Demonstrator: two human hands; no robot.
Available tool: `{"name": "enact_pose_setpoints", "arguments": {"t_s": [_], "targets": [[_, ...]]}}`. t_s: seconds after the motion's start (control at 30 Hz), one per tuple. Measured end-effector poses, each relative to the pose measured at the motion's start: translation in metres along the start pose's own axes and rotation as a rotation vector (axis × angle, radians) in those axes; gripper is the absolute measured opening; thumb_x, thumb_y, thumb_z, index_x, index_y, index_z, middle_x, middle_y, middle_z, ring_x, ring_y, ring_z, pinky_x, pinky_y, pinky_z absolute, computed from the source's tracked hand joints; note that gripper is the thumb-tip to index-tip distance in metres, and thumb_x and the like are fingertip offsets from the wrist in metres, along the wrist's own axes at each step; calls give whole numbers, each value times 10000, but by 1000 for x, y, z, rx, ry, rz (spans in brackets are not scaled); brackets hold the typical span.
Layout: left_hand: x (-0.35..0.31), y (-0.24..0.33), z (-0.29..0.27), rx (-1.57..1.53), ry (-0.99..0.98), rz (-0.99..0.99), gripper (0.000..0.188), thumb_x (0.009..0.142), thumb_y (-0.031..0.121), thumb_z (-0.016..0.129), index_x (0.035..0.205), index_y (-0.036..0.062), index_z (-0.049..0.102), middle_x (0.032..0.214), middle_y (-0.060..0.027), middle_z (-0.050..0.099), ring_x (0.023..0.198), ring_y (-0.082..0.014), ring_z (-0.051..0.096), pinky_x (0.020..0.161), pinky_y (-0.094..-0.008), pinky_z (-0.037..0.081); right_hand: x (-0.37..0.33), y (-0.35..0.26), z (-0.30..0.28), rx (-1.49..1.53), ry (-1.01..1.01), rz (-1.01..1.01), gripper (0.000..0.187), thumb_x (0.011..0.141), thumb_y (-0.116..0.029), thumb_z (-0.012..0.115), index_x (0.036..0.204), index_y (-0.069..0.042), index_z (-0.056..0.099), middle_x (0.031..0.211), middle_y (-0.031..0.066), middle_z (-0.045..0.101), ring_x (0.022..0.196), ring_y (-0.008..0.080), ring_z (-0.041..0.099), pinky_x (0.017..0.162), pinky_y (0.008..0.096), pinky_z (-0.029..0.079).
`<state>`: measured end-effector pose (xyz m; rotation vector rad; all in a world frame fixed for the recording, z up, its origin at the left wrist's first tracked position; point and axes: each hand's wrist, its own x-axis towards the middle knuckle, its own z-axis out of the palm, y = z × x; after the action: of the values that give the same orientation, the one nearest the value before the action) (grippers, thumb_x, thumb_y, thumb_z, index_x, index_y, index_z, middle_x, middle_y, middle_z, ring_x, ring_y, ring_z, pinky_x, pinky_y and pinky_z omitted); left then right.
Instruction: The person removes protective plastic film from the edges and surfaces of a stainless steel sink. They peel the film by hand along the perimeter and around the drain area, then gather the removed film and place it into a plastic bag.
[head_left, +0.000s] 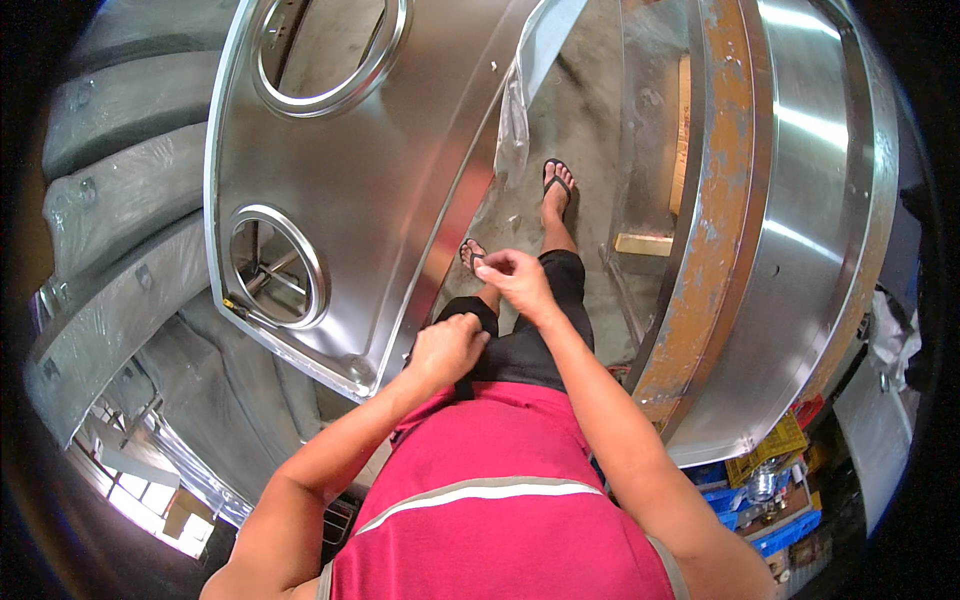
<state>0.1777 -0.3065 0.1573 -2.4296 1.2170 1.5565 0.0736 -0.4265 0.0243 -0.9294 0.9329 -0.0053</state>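
Your left hand point(450, 350) curled closed, right hand point(520, 284) pinched, contents unclear; stainless-steel panel point(400, 150) largely bare, clear film point(512, 125) remaining along one edge

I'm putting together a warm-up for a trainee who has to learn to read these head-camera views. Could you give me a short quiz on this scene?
1. Count: how many round metal rims are set in the shiny panel on the left?
2. True or false: the right hand is higher in the picture than the left hand.
3. Pick one: the shirt is mainly A) blue, B) pinkish red, C) green.

Key: 1. Two; 2. True; 3. B
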Motion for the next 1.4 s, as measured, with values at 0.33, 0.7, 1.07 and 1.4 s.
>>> {"name": "enact_pose_setpoints", "arguments": {"t_s": [0.33,0.7,1.07,1.4], "targets": [[-23,-50,-10,-72,103,-90,279,980,289,629,1037,18,656,1013,-222,714,975,-432,675,832,-516,520,25,-6,45,435,212,276,209,965,-224,707,906,-24,724,826,38,730,684,138,682,619,272,529],[-21,-57,-13,-101,85,-57,273,981,260,626,1076,6,658,1045,-221,715,1016,-423,674,851,-498,524,38,-17,57,367,249,366,167,925,-179,679,880,-19,665,775,59,686,606,159,648,571,293,533],[-15,-59,-20,-56,80,-47,274,980,278,624,1096,32,660,1060,-210,718,1032,-412,674,858,-497,523,43,-22,66,-267,300,374,214,899,-164,612,957,30,681,994,259,720,882,385,731,778,474,585],[-20,-67,-24,-19,105,-78,272,975,292,616,1102,59,674,1033,-190,725,1003,-397,684,855,-494,526,41,12,63,-109,311,112,222,959,-186,621,1058,3,681,964,169,730,888,315,725,774,435,590]]}}
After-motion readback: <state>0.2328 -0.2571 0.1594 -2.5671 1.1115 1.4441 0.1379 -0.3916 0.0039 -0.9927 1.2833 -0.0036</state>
